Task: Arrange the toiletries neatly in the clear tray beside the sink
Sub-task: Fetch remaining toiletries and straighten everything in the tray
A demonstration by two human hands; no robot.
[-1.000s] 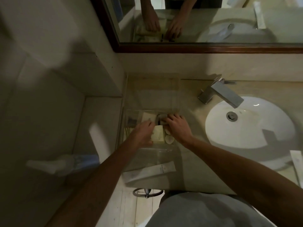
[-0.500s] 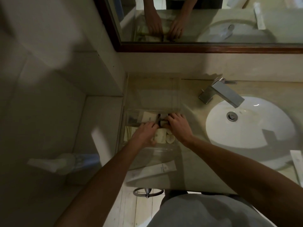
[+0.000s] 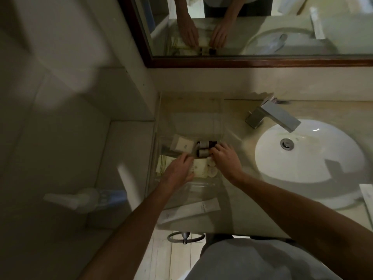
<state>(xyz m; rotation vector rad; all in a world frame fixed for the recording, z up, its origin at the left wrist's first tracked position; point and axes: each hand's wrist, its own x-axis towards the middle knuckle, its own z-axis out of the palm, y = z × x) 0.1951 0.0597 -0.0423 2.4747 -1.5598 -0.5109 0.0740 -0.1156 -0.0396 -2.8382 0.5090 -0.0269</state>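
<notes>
Head view: two dark bottles (image 3: pixel 203 148) in clear tray (image 3: pixel 161 126); right hand (image 3: pixel 224 158) fingers one, left hand (image 3: pixel 179 170) grip unclear.

A see-through plastic tray (image 3: pixel 220 126) lets the beige stone table (image 3: pixel 238 209) show through its walls. Inside lie two dark brown little bottles (image 3: pixel 202 144) with paler labels, a cream square packet (image 3: pixel 182 145) bearing a small dark mark, a cream wrapped bar (image 3: pixel 199 167) with faint printing, and pale round pads (image 3: pixel 213 172). A white flat tube (image 3: pixel 190 210) carries small dark lettering. The oval basin (image 3: pixel 314 158) is glossy white, the square tap (image 3: pixel 272 115) silvery chrome. The mirror frame (image 3: pixel 242 63) is dark reddish-brown wood. A white spray bottle (image 3: pixel 84 199) wears a blue label.
</notes>
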